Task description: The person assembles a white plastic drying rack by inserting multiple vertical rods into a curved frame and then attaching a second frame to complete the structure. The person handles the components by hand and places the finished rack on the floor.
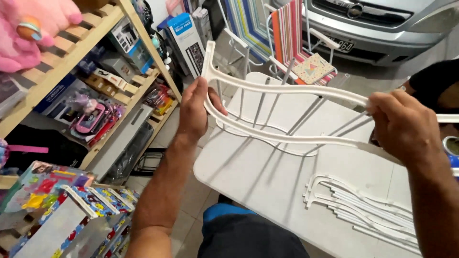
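I hold a long white plastic frame piece (287, 88) with curved rails and thin grey rods in the air above a white table (248, 177). My left hand (195, 111) grips its curved left end. My right hand (405, 125) grips the rails near the right end. On the table under my right arm lies a stack of similar white frame pieces (363, 210).
A wooden shelf unit (91, 45) with boxed toys stands at the left, with more toy boxes (62, 210) at the lower left. Folded striped beach chairs (291, 33) and a silver car (382, 24) are beyond the table. A dark-sleeved person (437, 86) is at the right edge.
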